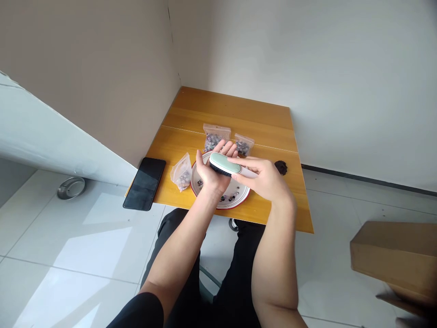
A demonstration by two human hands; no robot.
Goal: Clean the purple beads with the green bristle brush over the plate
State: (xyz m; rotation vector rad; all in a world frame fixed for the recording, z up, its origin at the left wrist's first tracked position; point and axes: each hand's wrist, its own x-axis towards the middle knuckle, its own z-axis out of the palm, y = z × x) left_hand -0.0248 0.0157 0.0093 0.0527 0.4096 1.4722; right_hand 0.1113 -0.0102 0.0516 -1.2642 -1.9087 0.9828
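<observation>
My right hand (264, 175) grips the white handle of a brush (225, 164) with a pale green back and dark bristles facing down. Its bristles rest on or just above the palm of my left hand (218, 175), which lies palm up with the fingers stretched out. Beneath both hands is a white plate (239, 205) with a red rim, partly hidden by them. Small beads (234, 197) of mixed colours lie on the plate, near its front and left side.
Three clear bags of beads stand around the plate: a left bag (182, 173), a larger back bag (215, 135) and a smaller bag (243, 145). A black phone (144, 183) overhangs the wooden table's (239, 107) left edge. Right lies a dark clump (281, 167). A metal bowl (71, 188) and cardboard box (392, 250) are on the floor.
</observation>
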